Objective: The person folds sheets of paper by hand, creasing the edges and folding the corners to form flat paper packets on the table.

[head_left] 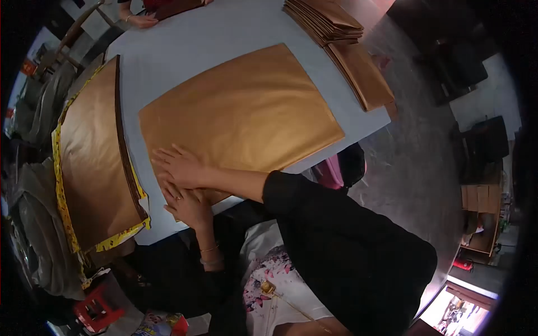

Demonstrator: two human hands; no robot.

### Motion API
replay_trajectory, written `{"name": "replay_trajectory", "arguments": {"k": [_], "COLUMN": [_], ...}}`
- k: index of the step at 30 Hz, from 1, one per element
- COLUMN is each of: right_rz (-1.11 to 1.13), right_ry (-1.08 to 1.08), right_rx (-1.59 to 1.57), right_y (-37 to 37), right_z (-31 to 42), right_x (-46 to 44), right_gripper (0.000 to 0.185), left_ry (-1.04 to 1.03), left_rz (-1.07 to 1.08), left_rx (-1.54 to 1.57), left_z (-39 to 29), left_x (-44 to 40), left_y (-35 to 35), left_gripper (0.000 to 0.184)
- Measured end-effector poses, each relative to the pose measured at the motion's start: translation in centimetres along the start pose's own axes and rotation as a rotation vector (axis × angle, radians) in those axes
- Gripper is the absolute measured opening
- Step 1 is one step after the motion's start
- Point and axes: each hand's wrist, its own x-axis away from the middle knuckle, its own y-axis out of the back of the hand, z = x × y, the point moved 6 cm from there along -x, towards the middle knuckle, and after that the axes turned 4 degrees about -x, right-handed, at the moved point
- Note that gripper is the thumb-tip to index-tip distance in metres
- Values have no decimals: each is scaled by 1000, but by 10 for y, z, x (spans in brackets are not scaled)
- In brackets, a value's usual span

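Note:
A large golden-brown sheet of smooth, slightly shiny material [241, 106] lies spread over the pale table, with faint creases. My right hand [182, 168] rests flat on its near left corner, fingers spread. Just below it, my left hand [190, 208], with bracelets at the wrist, lies at the sheet's near edge, its fingers apart. The two hands are close together, the right one partly over the left fingertips. Neither hand grips anything that I can see.
Left on the table is a stack of brown sheets [95, 162] edged with yellow printed material. Folded brown pieces [330, 22] are piled at the far right edge. Another person's hand [143, 21] is at the far left edge. A red stool [95, 309] stands below left.

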Motion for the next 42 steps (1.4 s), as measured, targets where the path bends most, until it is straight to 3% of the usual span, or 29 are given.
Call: {"name": "replay_trajectory", "arguments": {"k": [2,4,5,8,10,13,16,19,20,22,23,24,25,27,29,32,35,37,39,42], "right_rz": [-4,8,8,-99,-185,-241,-255,-328,78,-344,-322,-203,-265,-84,11,197,11,215,-58,-68], "right_ry": [-26,-2,2,-347,-591,-810,-886,-910,-821,-527,-478,-375,-178,3,34,23,-132,-163,-433,-625], "right_rx": [-88,259,256,410,351,438,366,452,779,648,385,402,208,269,145,107,138,568,134,296], "right_y": [-12,5,18,78,133,180,200,185,182,139,117,88,62,4,-25,-31,0,42,72,131], "right_z": [-6,-32,-51,-140,-194,-263,-277,-273,-231,-195,-167,-137,-102,-53,-28,-30,-90,-129,-199,-272], "right_x": [-9,1,8,42,80,139,158,137,106,59,33,5,-10,-43,-60,-72,-69,-50,-29,26], "right_gripper": [47,48,48,47,51,54,56,55,53,51,51,52,52,52,52,52,51,52,52,55], "left_ry": [51,52,56,40,30,41,38,22,31,28,31,34,40,47,52,73,67,60,59,65], "left_rz": [9,11,17,-8,-17,-21,-51,-73,-78,-46,-42,-35,-29,-18,-21,12,5,-6,-12,-3], "left_rx": [31,32,45,55,53,61,60,75,71,77,86,92,94,98,125,151,153,144,117,123], "left_z": [-2,0,-1,-3,-4,-5,-4,-6,-6,-5,-5,-6,-5,-4,-3,-3,-3,-4,-4,-3], "left_x": [0,0,0,0,0,0,1,1,0,0,0,0,-1,-1,-1,-1,0,-1,-1,-1], "left_y": [4,5,4,10,11,14,16,20,21,20,20,21,23,19,13,15,17,19,16,17], "left_gripper": [57,57,56,56,56,56,55,57,57,55,55,55,56,59,59,59,58,57,57,58]}}
